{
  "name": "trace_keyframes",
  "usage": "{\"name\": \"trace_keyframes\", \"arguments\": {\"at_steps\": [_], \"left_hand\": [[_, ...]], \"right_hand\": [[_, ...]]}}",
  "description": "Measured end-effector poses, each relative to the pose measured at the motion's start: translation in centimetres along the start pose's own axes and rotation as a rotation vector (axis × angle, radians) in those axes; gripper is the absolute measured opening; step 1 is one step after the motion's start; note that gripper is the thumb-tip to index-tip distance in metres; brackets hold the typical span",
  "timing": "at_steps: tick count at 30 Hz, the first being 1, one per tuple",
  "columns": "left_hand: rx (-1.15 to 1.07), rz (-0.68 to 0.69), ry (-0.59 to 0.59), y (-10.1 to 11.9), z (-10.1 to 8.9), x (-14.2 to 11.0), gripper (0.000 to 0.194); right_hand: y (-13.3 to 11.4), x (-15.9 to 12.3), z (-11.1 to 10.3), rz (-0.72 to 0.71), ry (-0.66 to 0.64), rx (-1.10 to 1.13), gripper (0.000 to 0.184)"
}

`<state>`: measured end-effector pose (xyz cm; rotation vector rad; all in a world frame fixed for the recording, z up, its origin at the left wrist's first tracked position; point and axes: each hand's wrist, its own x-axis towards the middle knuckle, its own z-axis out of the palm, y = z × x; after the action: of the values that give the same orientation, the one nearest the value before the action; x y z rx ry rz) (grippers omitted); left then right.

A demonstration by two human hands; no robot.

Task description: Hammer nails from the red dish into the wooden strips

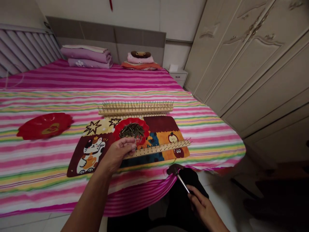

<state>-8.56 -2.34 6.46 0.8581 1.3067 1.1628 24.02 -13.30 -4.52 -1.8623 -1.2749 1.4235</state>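
Observation:
My left hand (118, 153) hovers over the near end of a wooden strip studded with nails (161, 148), fingers pinched on a small nail. Just behind it sits a red dish heaped with loose nails (131, 130). Both lie on a patchwork cat-print mat (95, 151) on the striped bed (48, 180). My right hand (205, 209) is low at the bed's edge, gripping the metal handle of a hammer (177, 172), its head just below the bed edge.
Further back lie stacked wooden strips full of nails (136, 108). An empty red dish (44, 125) rests at the left. Folded bedding (87, 56) and pillows (141, 61) are at the headboard. A wardrobe (253, 64) stands on the right.

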Motion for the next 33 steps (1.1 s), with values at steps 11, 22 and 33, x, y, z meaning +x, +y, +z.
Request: {"name": "trace_keyframes", "arguments": {"at_steps": [11,22,33], "left_hand": [[0.167,0.101,0.245,-5.4,2.8,-1.3,0.033],[0.184,0.175,0.393,-8.2,4.8,-0.2,0.027],[0.514,0.374,0.437,-9.5,4.7,0.0,0.02]], "right_hand": [[-0.4,-0.3,0.1,-0.017,-0.011,-0.013,0.054],[-0.3,-0.1,-0.2,-0.01,0.006,-0.022,0.054],[-2.1,-1.9,0.4,-0.043,-0.01,0.025,0.061]]}}
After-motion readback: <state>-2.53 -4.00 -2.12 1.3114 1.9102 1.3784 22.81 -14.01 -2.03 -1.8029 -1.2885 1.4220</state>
